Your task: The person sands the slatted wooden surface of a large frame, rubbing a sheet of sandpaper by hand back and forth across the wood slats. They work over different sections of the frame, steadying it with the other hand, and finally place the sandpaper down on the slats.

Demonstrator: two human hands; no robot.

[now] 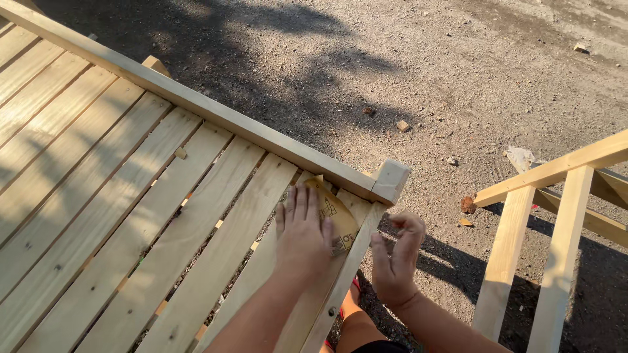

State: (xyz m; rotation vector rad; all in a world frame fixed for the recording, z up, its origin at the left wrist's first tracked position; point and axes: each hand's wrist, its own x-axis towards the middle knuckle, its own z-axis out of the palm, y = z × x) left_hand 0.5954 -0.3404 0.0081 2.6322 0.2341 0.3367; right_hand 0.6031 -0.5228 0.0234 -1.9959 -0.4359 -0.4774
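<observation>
My left hand (302,234) lies flat, fingers together, pressing a tan sheet of sandpaper (337,210) onto the last slat of a pale wooden slatted frame (131,196), close to its corner block (390,180). My right hand (396,256) hovers just off the frame's end rail (350,268), fingers loosely curled, holding nothing, with the fingertips near the rail's edge. Part of the sandpaper is hidden under my left palm.
The frame rests over gravel ground (405,72) with small wood scraps and stones. A second pale wooden frame (556,222) stands at the right. My knee (356,323) shows below the end rail. Tree shadows cross the ground.
</observation>
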